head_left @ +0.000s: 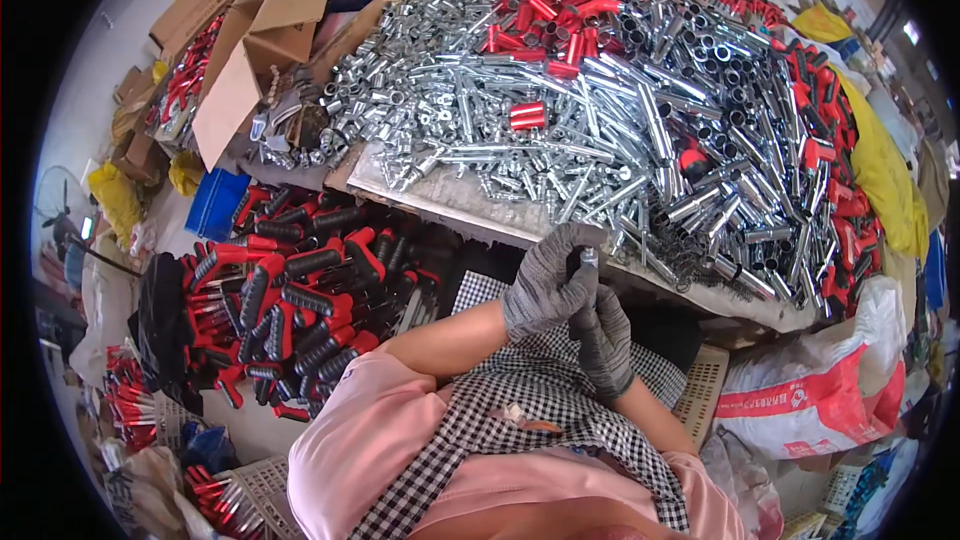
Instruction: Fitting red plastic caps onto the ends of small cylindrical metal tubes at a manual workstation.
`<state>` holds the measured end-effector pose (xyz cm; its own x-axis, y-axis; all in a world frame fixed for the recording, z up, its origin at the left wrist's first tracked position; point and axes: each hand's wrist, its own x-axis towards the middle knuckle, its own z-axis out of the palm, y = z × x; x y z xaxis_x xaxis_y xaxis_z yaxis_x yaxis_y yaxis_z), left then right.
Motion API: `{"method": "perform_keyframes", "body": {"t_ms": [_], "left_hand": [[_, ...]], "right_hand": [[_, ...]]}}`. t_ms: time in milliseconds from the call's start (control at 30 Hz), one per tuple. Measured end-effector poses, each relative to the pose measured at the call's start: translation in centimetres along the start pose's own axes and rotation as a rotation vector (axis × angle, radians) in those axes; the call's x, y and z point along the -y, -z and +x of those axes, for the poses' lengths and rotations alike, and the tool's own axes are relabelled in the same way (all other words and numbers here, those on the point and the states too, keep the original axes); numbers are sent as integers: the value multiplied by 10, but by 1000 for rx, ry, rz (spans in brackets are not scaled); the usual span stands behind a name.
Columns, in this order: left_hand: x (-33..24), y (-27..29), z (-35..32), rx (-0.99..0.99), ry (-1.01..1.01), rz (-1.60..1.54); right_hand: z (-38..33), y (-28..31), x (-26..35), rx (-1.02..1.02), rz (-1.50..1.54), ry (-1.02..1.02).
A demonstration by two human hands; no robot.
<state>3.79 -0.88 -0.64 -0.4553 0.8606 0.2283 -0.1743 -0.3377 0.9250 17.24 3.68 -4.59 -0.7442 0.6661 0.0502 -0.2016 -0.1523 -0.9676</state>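
Observation:
In front of my chest, close to the table's front edge, my two grey-gloved hands meet. My left hand [545,285] is closed, its fingers curled around the upper end of a small silvery metal cylinder [589,257]. Just below and to the right, my right hand [605,345] is closed too, its fingertips up against the same piece. Most of the cylinder is hidden by the gloves, so its full length does not show. Beyond my hands, a large heap of shiny metal rods and fittings [500,130] covers the table [430,202].
Chrome tubes [740,120] and red sleeves [545,5] lie on the heap. Left of me is a pile of red-and-black handled tools [300,310]. An open cardboard box [285,5] stands back left. A white-and-red sack [815,390] and a beige crate [703,385] sit at right.

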Motion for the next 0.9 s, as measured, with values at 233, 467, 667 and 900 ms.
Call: {"method": "perform_keyframes", "body": {"t_ms": [233, 467, 667, 900], "left_hand": [[16, 8, 17, 196, -299, 272], [18, 8, 36, 175, -226, 408], [17, -16, 59, 283, -374, 654], [21, -27, 82, 493, -481, 679]], "right_hand": [[10, 5, 3, 19, 56, -12], [26, 20, 12, 52, 14, 1], [32, 44, 3, -63, 94, 59], [26, 64, 15, -58, 215, 40]]}}
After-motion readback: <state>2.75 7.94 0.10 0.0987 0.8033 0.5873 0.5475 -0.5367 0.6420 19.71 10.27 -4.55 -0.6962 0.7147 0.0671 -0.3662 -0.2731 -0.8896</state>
